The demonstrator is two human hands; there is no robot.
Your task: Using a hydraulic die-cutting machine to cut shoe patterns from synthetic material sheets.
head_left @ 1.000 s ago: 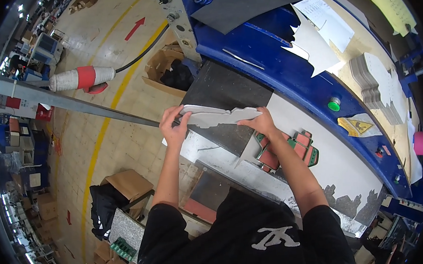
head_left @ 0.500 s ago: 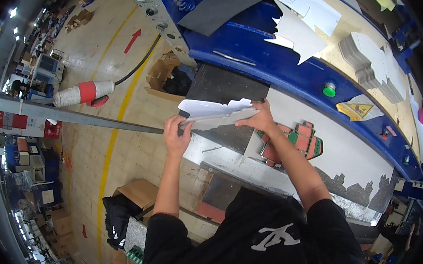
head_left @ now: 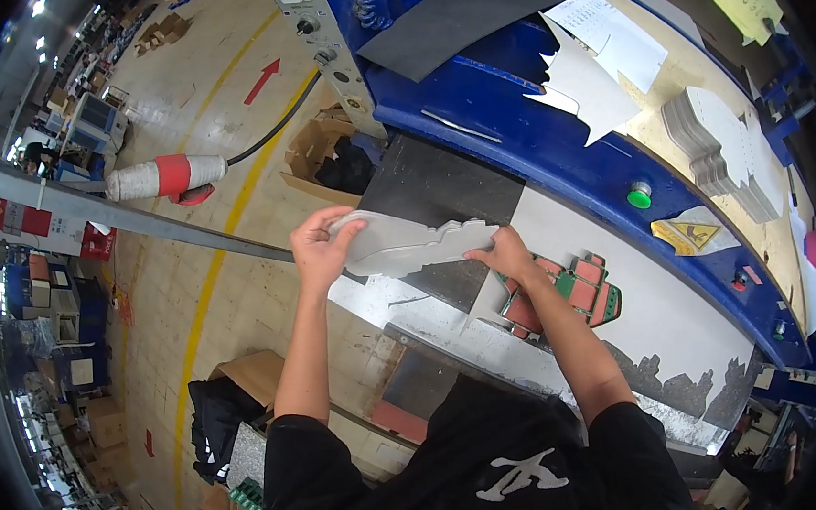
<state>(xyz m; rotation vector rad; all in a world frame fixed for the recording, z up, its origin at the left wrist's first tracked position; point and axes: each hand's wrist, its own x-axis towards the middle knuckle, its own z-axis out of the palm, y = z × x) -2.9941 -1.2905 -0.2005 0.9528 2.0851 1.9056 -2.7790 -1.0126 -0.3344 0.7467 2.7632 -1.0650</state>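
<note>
Between my two hands is a small stack of thin grey-white cut pieces (head_left: 395, 241) with a notched edge, its broad face now turned up toward me. My left hand (head_left: 323, 246) pinches the left end, thumb on top. At the right end my right hand (head_left: 508, 255) grips the pieces with the thumb along the near side. They are held above the dark part of the work surface (head_left: 426, 182). Beside my right forearm, a red and green cutting die (head_left: 591, 290) rests on a white sheet (head_left: 559, 219), partly hidden by the arm.
A blue machine beam (head_left: 502, 104) spans the far side, carrying a green button (head_left: 638, 196). On the ledge behind it lie a stack of similar cut pieces (head_left: 743, 154), papers (head_left: 606, 33) and a black sheet (head_left: 466, 15). A metal rail (head_left: 185, 223) crosses at left, near an open carton (head_left: 309, 157).
The held pieces have tilted from nearly edge-on to showing their broad face. My left hand has moved left and slightly up; my right hand has shifted a little lower.
</note>
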